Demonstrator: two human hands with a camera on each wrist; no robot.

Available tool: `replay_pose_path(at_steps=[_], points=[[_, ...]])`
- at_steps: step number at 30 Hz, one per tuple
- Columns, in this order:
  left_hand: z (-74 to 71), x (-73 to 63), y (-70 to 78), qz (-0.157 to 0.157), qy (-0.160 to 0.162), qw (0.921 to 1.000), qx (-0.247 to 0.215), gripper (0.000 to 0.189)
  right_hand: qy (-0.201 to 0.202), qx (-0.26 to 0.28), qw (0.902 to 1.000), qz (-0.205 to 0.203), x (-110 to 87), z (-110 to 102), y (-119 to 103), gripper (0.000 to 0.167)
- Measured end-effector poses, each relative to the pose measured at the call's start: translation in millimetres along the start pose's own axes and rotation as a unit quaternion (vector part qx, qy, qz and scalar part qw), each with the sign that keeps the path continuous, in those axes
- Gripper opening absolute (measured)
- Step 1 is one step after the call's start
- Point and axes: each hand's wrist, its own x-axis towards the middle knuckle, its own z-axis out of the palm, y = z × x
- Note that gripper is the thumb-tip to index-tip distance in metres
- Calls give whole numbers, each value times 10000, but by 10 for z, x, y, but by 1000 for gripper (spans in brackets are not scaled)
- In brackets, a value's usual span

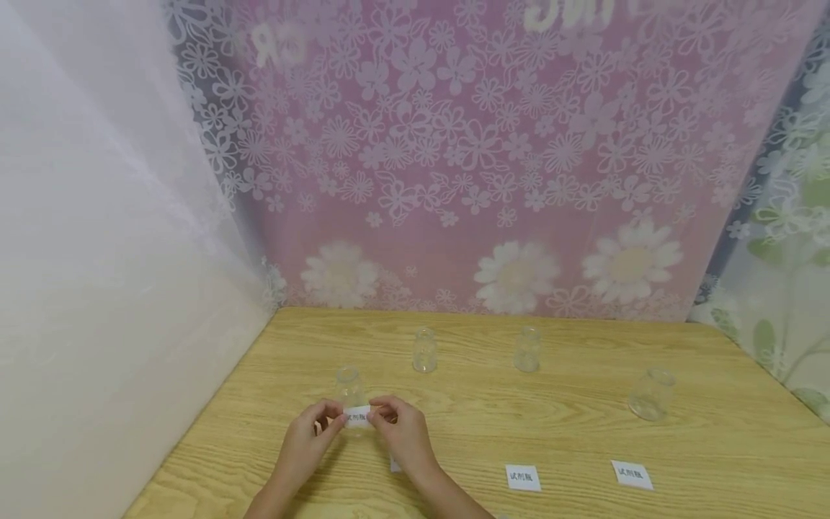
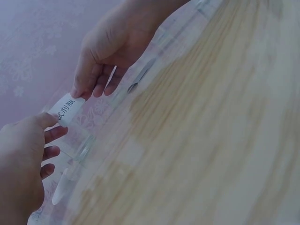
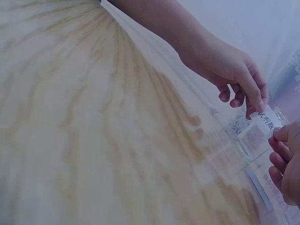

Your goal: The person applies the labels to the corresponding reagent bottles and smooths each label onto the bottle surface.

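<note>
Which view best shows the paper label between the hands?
The head view: the label faces the camera, writing nearly level, pinched by the left hand and right hand. The left wrist view has it larger but slanted; the right wrist view also slants it, near the picture's edge.

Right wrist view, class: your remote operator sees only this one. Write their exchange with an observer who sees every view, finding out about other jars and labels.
Operator: The left hand and right hand pinch a lettered label near a glass jar. Any more jars?
Observer: Yes, three: a back-left jar, a back-right jar and a far-right jar.
Operator: Any labels lying past the right hand?
Observer: Two, lettering up: one middle label, one outer label.
</note>
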Motion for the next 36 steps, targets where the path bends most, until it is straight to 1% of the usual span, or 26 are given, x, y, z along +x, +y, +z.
replay_pose_path(at_steps=[3, 7, 11, 13, 17, 20, 22, 26, 28, 31, 36], points=[[-9, 1, -9, 37, 3, 10000, 77, 9, 7, 48, 10000, -17, 6, 5, -12, 14], [-19, 13, -23, -99, -68, 9999, 53, 7, 47, -87, 9999, 135, 32, 28, -22, 8], [-34, 29, -37, -180, -47, 9998, 23, 7, -120, -49, 9994, 318, 54, 52, -40, 9], [-36, 36, -51, -119, 40, 9999, 93, 9, -200, 39, 9992, 356, 61, 61, -54, 10], [-32, 54, -92, 159, 260, 9988, 383, 14, -330, 149, 9989, 293, 76, 72, -79, 8], [-30, 71, -112, 234, 310, 9983, 425, 14, -392, 97, 9988, 273, 100, 85, -75, 7], [-29, 85, -119, 144, 249, 9990, 332, 14, -396, 32, 9987, 331, 122, 97, -55, 6], [-27, 111, -128, -191, 50, 9997, 106, 12, -371, -19, 9984, 437, 163, 125, 16, 5], [-28, 120, -137, -256, -13, 9996, 75, 12, -373, 42, 9984, 428, 175, 138, 41, 5], [-34, 131, -161, -259, -14, 9997, 44, 11, -373, 173, 9985, 374, 183, 163, 63, 5], [-37, 142, -199, -143, -14, 9999, 54, 11, -364, 319, 9981, 368, 180, 188, 69, 5]])
